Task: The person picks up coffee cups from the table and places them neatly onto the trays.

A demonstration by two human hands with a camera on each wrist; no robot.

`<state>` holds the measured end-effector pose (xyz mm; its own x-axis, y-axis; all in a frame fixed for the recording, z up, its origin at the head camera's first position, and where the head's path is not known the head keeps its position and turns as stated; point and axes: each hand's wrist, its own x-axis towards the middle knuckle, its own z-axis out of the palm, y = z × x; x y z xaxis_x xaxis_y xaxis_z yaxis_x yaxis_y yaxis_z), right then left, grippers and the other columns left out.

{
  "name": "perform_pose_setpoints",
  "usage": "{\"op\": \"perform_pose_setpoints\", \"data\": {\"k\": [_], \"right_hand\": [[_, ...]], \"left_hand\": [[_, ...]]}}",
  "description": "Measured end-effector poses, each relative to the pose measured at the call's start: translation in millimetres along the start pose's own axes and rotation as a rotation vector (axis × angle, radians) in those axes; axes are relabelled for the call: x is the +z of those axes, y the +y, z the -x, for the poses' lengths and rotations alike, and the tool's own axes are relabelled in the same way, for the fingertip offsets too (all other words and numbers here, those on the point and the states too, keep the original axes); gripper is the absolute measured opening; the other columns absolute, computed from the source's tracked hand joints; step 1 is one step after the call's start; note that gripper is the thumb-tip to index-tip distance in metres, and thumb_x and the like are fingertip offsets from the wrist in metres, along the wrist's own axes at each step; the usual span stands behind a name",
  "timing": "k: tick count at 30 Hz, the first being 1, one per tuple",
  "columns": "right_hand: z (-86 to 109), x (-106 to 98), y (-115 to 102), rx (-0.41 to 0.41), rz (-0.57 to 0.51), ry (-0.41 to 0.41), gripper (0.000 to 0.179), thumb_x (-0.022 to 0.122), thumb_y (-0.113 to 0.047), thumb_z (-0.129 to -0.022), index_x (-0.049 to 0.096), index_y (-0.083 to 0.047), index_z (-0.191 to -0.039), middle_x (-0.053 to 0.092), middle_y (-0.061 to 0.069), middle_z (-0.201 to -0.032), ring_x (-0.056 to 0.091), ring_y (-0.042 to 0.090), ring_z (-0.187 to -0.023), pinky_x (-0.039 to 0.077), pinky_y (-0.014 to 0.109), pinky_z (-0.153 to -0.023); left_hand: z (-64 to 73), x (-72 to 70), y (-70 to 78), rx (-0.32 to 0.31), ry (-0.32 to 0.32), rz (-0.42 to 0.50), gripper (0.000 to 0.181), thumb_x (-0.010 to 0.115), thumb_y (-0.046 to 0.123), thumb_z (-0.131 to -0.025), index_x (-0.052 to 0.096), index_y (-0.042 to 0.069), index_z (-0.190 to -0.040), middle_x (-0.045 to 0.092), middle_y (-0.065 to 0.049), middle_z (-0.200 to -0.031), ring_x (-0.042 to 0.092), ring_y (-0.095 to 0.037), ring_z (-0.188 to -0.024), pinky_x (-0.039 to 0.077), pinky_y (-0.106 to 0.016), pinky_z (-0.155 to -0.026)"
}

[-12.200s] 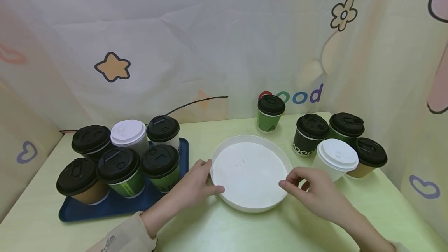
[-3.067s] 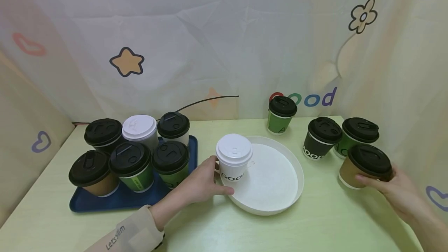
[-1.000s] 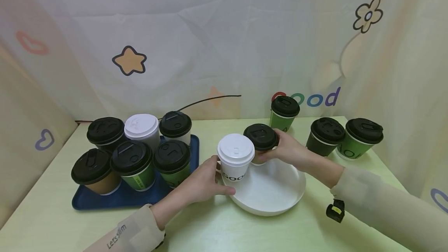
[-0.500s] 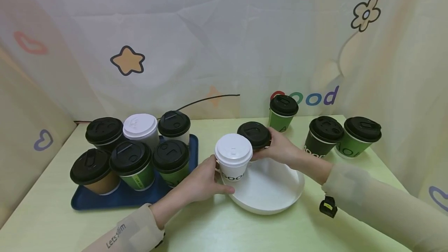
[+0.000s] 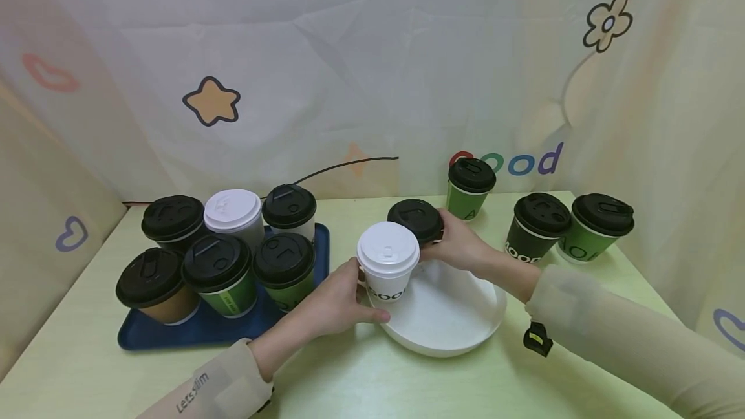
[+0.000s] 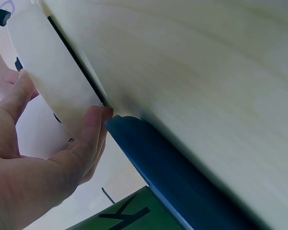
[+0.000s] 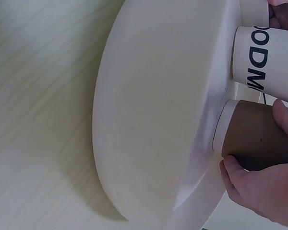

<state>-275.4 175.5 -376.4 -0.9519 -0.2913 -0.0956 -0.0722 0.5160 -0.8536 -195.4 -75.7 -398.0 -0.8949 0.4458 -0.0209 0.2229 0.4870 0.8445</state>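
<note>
My left hand holds the left edge of a round white tray, thumb and fingers spread along its outer wall. A white cup with a white lid stands upright on the tray's left part, right beside that hand. My right hand grips a brown paper cup with a black lid, just behind and right of the white cup. In the right wrist view the brown cup's base is close over the tray floor, fingers and thumb around its sides. The head view mostly hides its body.
On the left, a dark blue tray bears several lidded cups, close to my left forearm. A green cup stands at the table's back; a black cup and another green cup stand at the right. A patterned curtain hangs behind.
The white cup, then the brown cup, have gone from the right-hand group to the round tray. Lately my right hand has shifted the brown cup slightly left and back. The left hand stays put.
</note>
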Motion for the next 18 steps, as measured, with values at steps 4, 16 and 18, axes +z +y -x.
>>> {"op": "perform_pose_setpoints", "data": {"k": [4, 16, 18], "right_hand": [[-1.0, 1.3, 1.3, 0.001, 0.001, 0.005, 0.079, 0.086, -0.004, -0.081, 0.039, 0.005, -0.144, 0.054, 0.025, -0.143, 0.049, 0.039, -0.133, 0.034, 0.054, -0.114], [13.0, -6.9, 6.6, 0.013, -0.037, -0.033, 0.084, 0.087, -0.009, -0.081, 0.036, 0.007, -0.146, 0.054, 0.027, -0.138, 0.053, 0.042, -0.129, 0.043, 0.050, -0.109], [16.4, -12.5, 8.5, 0.013, -0.049, -0.043, 0.083, 0.085, -0.009, -0.083, 0.035, 0.008, -0.148, 0.053, 0.028, -0.139, 0.051, 0.042, -0.130, 0.044, 0.049, -0.108]], "left_hand": [[0.2, 0.2, -0.6, 0.006, 0.002, 0.003, 0.089, 0.093, 0.016, -0.078, 0.038, -0.003, -0.146, 0.054, -0.015, -0.136, 0.057, -0.030, -0.117, 0.049, -0.046, -0.099], [1.0, 1.8, 1.3, 0.002, 0.001, 0.017, 0.089, 0.092, 0.014, -0.079, 0.038, -0.001, -0.148, 0.053, -0.015, -0.139, 0.056, -0.030, -0.120, 0.048, -0.047, -0.101], [0.8, 0.9, 2.0, -0.001, 0.004, 0.018, 0.090, 0.092, 0.015, -0.079, 0.037, -0.001, -0.148, 0.053, -0.015, -0.139, 0.056, -0.029, -0.120, 0.048, -0.046, -0.101]]}}
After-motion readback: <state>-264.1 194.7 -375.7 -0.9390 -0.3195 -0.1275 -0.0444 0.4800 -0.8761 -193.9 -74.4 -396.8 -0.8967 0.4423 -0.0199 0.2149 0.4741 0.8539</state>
